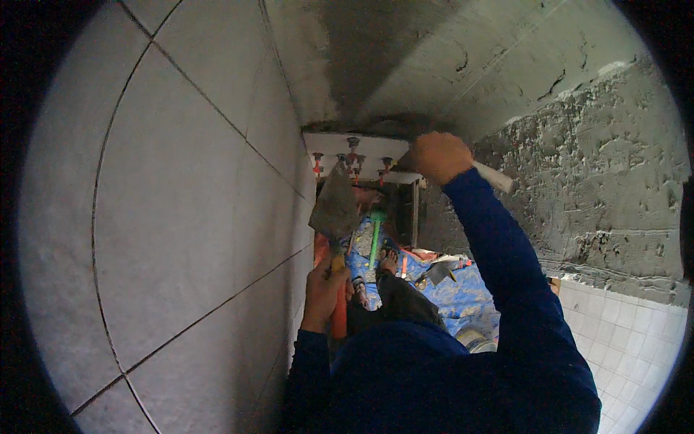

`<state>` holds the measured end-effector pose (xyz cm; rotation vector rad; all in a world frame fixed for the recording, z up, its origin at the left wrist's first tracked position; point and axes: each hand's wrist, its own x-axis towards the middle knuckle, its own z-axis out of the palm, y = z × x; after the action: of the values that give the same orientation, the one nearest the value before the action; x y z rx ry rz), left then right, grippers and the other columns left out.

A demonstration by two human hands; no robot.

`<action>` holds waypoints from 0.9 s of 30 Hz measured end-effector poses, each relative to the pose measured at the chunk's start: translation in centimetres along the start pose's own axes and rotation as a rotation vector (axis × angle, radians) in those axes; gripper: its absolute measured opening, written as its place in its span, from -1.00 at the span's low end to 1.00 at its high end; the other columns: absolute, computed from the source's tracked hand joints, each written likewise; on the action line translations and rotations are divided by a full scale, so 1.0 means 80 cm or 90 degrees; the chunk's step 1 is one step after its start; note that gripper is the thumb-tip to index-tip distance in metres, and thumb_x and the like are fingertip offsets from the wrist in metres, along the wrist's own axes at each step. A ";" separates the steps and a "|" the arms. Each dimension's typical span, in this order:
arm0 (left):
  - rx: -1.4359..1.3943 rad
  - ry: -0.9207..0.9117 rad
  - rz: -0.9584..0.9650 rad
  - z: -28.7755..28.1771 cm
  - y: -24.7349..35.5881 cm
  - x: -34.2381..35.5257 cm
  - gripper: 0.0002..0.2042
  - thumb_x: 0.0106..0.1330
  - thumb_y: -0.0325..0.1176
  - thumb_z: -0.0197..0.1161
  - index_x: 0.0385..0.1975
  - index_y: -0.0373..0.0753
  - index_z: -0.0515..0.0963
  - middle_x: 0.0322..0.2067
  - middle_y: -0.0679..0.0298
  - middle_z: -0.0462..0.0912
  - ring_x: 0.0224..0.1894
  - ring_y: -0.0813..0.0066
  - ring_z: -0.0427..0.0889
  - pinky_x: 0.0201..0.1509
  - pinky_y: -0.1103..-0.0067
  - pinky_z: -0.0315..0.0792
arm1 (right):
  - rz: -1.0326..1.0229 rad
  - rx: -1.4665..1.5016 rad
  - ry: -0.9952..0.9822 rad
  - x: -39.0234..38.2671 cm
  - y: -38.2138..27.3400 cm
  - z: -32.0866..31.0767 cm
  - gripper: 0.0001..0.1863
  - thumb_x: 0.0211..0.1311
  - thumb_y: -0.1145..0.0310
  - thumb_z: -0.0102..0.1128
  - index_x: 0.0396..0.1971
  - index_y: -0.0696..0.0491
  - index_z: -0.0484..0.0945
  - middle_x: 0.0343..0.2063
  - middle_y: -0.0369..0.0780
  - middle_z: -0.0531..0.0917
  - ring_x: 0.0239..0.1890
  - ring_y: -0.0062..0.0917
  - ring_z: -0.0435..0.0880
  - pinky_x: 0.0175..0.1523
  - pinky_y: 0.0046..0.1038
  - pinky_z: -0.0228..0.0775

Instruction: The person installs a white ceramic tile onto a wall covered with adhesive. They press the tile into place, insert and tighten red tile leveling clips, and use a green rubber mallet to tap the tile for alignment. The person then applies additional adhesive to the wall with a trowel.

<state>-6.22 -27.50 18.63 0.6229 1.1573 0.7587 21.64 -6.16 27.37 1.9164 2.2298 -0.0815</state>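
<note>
My left hand (pixel 323 295) is closed around the orange and yellow handle of a pointed trowel (pixel 335 204), its grey, mortar-smeared blade tilted upward beside the tiled wall. Higher up, my right hand (pixel 439 158) grips a hand tool with a pale handle (pixel 494 176) sticking out to the right. A dark, flat part of that tool seems to reach left of my fist, at the edge of a light tile (pixel 372 150). Several red and dark tile levelling clips (pixel 353 153) stand along this tile. Dark wet mortar meets the tile's far edge.
Large grey tiles (pixel 181 217) cover the left wall. Rough mortar (pixel 578 159) coats the right wall above small white tiles (pixel 614 325). Below lie a blue tarp (pixel 463 296), a green long-handled tool (pixel 375 235) and a dark flat blade (pixel 439 273). A bucket (pixel 476 341) stands near my legs.
</note>
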 end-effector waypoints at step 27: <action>0.093 -0.042 0.008 0.042 0.029 -0.015 -0.58 0.38 -0.37 0.23 0.23 -0.27 0.47 -0.41 0.29 0.59 -0.55 0.55 0.57 -0.47 0.58 0.50 | 0.023 0.186 0.237 -0.092 -0.003 0.116 -0.53 0.34 0.18 0.20 0.24 -0.20 0.51 -0.04 -0.06 0.65 -0.22 -0.06 0.72 -0.19 -0.08 0.58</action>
<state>-3.73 -27.19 22.06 0.7718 1.1552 0.6629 23.51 -14.91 19.62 2.2838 2.5360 -0.0508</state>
